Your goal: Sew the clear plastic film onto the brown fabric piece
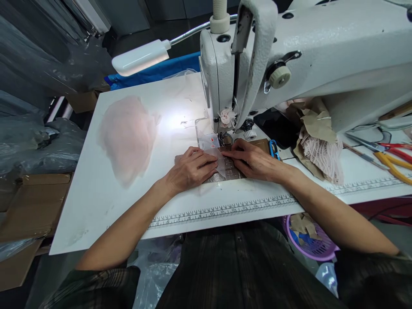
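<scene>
Pressing down on a small piece of sheer fabric (216, 159), both hands lie flat in the middle of the frame, just below the needle of the white sewing machine (289, 56). The left hand (189, 169) rests palm down with its fingers stretched and close together, the tips on the left part of the fabric. The right hand (254, 162) also lies flat, its fingers extended toward the left, so that the fingertips of the two hands almost meet over the fabric. Neither hand pinches anything; they only hold the fabric against the metal plate (230, 171) of the machine.

The fabric is thin and see-through, with small red marks on its upper part, and it lies under the presser foot at the centre of the frame. A lamp (140, 58) on a bendable neck, in the upper left, shines a bright spot on the white table (96, 206). A pile of pale pink fabric (127, 137) lies on the left part of the table, well apart from the hands. A printed ruler (225, 209) runs along the near edge. On the right are pink lace (322, 156), scissors (391, 161) with yellow and red handles, and a small blue clipper (273, 149). A purple basket (309, 240) stands under the table at the lower right.
</scene>
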Tool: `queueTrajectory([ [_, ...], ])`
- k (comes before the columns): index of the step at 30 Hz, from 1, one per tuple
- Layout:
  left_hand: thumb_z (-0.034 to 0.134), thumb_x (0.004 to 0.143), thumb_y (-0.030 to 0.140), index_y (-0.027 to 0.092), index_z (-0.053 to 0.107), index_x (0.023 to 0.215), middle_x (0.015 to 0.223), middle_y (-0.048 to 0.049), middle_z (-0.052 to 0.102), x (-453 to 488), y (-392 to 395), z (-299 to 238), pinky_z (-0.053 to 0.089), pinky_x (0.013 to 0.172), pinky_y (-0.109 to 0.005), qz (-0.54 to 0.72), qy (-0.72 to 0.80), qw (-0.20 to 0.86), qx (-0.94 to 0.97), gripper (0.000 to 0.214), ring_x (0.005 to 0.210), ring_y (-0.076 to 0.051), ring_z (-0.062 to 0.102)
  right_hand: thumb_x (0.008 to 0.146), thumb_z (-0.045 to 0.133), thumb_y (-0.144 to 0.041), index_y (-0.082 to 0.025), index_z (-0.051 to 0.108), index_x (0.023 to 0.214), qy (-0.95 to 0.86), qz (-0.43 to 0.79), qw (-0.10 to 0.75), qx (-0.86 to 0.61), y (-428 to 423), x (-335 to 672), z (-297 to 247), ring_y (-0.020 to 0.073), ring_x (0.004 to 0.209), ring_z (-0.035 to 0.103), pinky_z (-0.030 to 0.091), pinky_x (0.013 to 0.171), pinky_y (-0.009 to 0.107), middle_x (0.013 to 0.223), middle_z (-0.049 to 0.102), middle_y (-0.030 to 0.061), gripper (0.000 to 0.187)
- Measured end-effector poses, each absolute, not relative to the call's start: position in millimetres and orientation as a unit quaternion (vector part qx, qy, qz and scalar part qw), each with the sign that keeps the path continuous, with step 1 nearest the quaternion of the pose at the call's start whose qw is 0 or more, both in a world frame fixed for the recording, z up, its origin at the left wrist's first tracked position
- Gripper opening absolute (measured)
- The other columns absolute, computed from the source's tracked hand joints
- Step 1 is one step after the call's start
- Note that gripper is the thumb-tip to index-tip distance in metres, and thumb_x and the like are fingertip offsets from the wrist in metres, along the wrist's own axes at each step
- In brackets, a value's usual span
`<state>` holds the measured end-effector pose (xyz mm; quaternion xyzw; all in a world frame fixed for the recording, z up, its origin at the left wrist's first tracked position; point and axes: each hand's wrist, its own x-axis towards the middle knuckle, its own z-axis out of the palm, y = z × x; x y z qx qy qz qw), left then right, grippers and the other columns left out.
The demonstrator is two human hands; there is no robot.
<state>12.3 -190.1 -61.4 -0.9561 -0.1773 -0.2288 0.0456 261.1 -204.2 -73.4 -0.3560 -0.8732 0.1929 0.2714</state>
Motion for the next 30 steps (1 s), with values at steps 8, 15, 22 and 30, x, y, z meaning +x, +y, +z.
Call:
queueTrajectory([
  [8, 0.06, 0.092, 0.019, 0.019, 0.065, 0.097, 0.105, -0.0063, 0.072, 13.0, -191.0, -59.0, 0.047, 0.085, -0.038, -0.234, -0.18, 0.06, -0.954, 0.007, 0.085, -0.016, 0.065, 0.093, 0.042, -0.015, -0.019, 0.063, 0.127, -0.875, 0.192, 0.271, -0.353, -204.5, 261.6, -70.5, 0.0192, 0.086, 0.058, 0.054, 0.084, 0.037, 0.099, 0.054, 0.0105, 0.04],
  [15, 0.059, 0.092, 0.02, 0.02, 0.065, 0.097, 0.102, -0.0047, 0.073, 12.2, -190.7, -61.9, 0.048, 0.084, -0.038, -0.231, -0.177, 0.059, -0.955, 0.008, 0.088, -0.016, 0.065, 0.095, 0.043, -0.019, -0.022, 0.063, 0.128, -0.887, 0.155, 0.254, -0.354, -205.6, 257.5, -74.1, 0.0213, 0.087, 0.055, 0.053, 0.083, 0.041, 0.099, 0.052, 0.0105, 0.038],
  [22, 0.061, 0.091, 0.02, 0.018, 0.065, 0.092, 0.099, -0.0051, 0.073, 13.0, -191.0, -61.4, 0.048, 0.081, -0.036, -0.252, -0.165, 0.075, -0.951, 0.004, 0.084, -0.016, 0.065, 0.097, 0.042, -0.021, -0.022, 0.062, 0.129, -0.884, 0.151, 0.252, -0.364, -206.3, 255.2, -73.6, 0.0203, 0.083, 0.054, 0.053, 0.08, 0.039, 0.095, 0.05, 0.0092, 0.038],
  [30, 0.061, 0.092, 0.021, 0.02, 0.065, 0.099, 0.104, -0.0054, 0.073, 11.6, -189.9, -62.5, 0.048, 0.08, -0.035, -0.248, -0.17, 0.084, -0.95, 0.008, 0.085, -0.016, 0.065, 0.095, 0.041, -0.018, -0.021, 0.062, 0.129, -0.875, 0.174, 0.259, -0.37, -205.8, 256.5, -74.5, 0.02, 0.084, 0.055, 0.054, 0.084, 0.041, 0.096, 0.05, 0.0095, 0.04],
])
